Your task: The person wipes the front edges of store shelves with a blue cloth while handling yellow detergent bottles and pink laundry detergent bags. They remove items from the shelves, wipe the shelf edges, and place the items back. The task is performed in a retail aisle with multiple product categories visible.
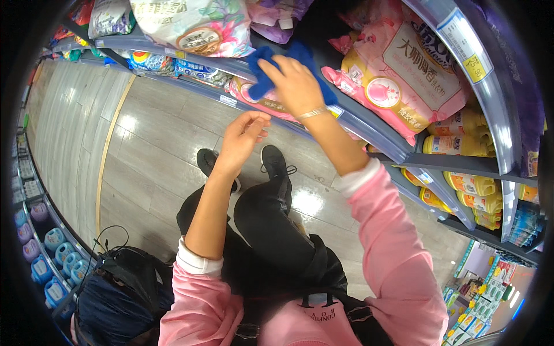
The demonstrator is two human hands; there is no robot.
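My right hand [298, 84], with a band at its wrist, presses a blue cloth [262, 82] onto the front of a grey shelf [363, 114]. The cloth spreads out on both sides of my fingers and hangs over the shelf's clear front strip. Left of it on this shelf stands a white floral bag of washing powder [194, 26]; to the right leans a pink bag of washing powder [402, 73]. My left hand [242, 138] hovers below the shelf edge over the floor, its fingers loosely bent, holding nothing.
Below, a lower shelf holds pink and blue bags [203, 71]. Yellow bottles [450, 145] fill shelves at the right. A dark backpack [121, 294] is at lower left, near a shelf of blue and purple bottles [69, 255]. My shoes [273, 160] stand on the plank floor [151, 129].
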